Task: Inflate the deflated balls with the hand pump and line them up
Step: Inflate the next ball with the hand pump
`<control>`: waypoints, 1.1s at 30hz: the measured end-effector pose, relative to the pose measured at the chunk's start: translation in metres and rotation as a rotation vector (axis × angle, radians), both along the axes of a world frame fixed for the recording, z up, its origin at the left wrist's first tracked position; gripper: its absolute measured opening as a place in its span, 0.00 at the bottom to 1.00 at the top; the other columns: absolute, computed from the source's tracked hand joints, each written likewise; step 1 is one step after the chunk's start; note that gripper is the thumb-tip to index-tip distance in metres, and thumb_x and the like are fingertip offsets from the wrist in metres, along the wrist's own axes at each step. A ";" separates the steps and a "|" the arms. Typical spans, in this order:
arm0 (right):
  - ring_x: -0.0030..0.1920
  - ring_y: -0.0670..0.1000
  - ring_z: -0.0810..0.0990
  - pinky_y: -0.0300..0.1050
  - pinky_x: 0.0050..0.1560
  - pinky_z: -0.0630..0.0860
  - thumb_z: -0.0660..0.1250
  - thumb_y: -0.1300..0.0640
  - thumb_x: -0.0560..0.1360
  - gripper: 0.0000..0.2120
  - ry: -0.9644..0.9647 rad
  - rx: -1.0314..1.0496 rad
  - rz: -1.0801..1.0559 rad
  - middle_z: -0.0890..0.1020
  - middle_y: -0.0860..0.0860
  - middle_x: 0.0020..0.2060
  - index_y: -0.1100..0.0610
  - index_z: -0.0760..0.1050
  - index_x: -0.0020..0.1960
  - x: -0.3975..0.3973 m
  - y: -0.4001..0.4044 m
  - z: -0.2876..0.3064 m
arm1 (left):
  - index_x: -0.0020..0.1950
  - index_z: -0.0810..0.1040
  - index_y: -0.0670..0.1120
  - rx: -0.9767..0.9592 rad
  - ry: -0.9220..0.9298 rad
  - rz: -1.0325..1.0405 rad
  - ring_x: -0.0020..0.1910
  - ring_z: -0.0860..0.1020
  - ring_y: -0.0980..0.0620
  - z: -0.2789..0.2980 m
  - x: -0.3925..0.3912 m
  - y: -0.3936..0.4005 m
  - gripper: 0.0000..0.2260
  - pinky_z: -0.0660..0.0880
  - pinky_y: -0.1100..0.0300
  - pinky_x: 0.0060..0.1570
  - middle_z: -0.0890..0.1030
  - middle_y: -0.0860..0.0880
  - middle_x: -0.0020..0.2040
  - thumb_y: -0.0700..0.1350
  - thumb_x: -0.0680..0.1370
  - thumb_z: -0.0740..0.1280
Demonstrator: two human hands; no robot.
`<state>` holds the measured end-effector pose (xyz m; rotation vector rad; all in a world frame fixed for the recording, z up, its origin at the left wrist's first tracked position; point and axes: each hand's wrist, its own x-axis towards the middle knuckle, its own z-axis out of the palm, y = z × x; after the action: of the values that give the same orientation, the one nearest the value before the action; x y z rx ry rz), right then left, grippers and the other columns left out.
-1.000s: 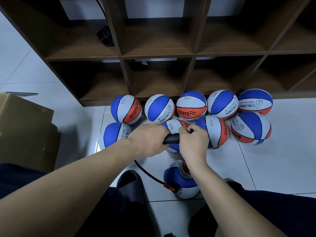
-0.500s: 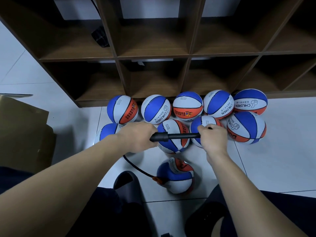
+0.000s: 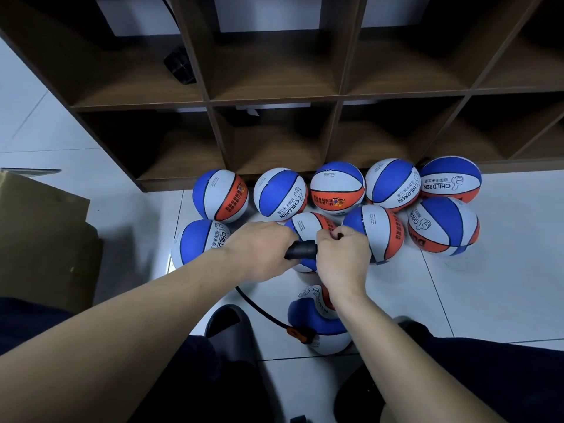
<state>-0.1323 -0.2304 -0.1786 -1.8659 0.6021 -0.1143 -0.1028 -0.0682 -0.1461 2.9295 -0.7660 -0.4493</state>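
Observation:
I hold a black hand pump (image 3: 301, 249) level in front of me. My left hand (image 3: 259, 250) grips its barrel and my right hand (image 3: 343, 257) grips the handle, pressed in close to the barrel. A black hose (image 3: 259, 311) curves down from the pump to an orange connector (image 3: 294, 333) at a partly dented blue, white and orange ball (image 3: 317, 325) on the floor between my feet. Several round balls of the same colours lie in two rows by the shelf, such as one ball (image 3: 220, 195) at the left and another ball (image 3: 443, 225) at the right.
A dark wooden cubby shelf (image 3: 274, 99) stands behind the balls, with a small black object (image 3: 180, 66) in one compartment. A cardboard box (image 3: 42, 239) sits at the left. My grey slipper (image 3: 232, 328) is beside the hose. White floor tiles (image 3: 488, 285) extend to the right.
My right hand has pushed the pump handle back in toward the barrel, after having pulled it out half a second ago. The left hand kept its grip on the barrel.

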 end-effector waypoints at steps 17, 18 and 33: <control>0.25 0.49 0.60 0.41 0.27 0.61 0.70 0.62 0.76 0.18 -0.024 -0.028 -0.047 0.63 0.48 0.23 0.58 0.66 0.31 0.025 -0.068 0.013 | 0.41 0.75 0.53 -0.056 0.086 0.085 0.37 0.77 0.52 0.000 0.015 0.025 0.13 0.70 0.57 0.34 0.78 0.52 0.36 0.58 0.81 0.70; 0.24 0.48 0.60 0.40 0.26 0.60 0.69 0.63 0.76 0.18 -0.037 -0.028 -0.050 0.63 0.48 0.23 0.58 0.65 0.32 0.025 -0.070 0.013 | 0.41 0.75 0.53 -0.058 0.092 0.085 0.37 0.77 0.52 0.001 0.016 0.026 0.13 0.72 0.56 0.34 0.79 0.52 0.36 0.58 0.81 0.70; 0.25 0.49 0.60 0.44 0.27 0.62 0.68 0.61 0.77 0.21 -0.074 -0.040 0.003 0.62 0.45 0.21 0.55 0.61 0.31 0.001 -0.004 -0.001 | 0.46 0.78 0.52 -0.002 0.006 0.015 0.36 0.76 0.52 0.002 0.002 0.001 0.12 0.69 0.56 0.33 0.77 0.52 0.37 0.58 0.83 0.65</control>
<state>-0.1311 -0.2349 -0.1794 -1.8927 0.5493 -0.1939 -0.1005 -0.0673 -0.1445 2.9290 -0.7428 -0.4552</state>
